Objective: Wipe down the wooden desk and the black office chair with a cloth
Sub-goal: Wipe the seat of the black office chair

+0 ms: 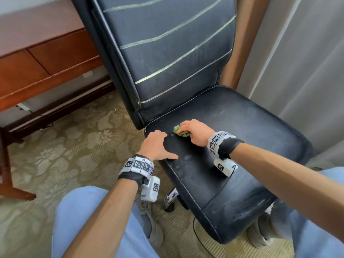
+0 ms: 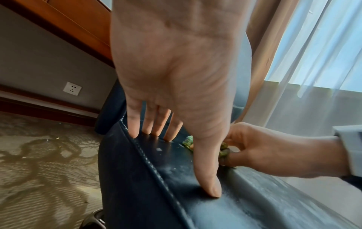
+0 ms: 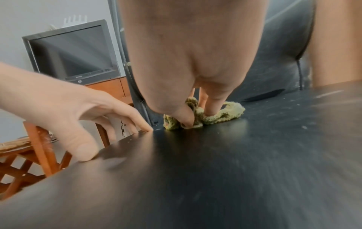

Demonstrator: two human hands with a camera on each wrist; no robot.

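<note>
The black office chair [image 1: 232, 138] fills the middle of the head view, its seat dusty and its tall back ribbed with pale seams. My right hand [image 1: 195, 132] grips a bunched green cloth [image 1: 179, 131] and presses it onto the rear left part of the seat [image 3: 235, 155]; the cloth [image 3: 215, 116] shows under the fingers in the right wrist view. My left hand [image 1: 158, 146] rests flat on the seat's left edge, fingers straight and thumb [image 2: 207, 178] spread on the leather. The wooden desk [image 1: 37, 58] stands at the left.
Patterned carpet [image 1: 65, 146] lies under the chair and desk. Pale curtains [image 1: 297, 62] hang close on the right. A wall socket [image 2: 72, 88] sits under the desk. A dark monitor [image 3: 72, 52] stands on wooden furniture. My knees in blue trousers [image 1: 89, 220] flank the chair's front.
</note>
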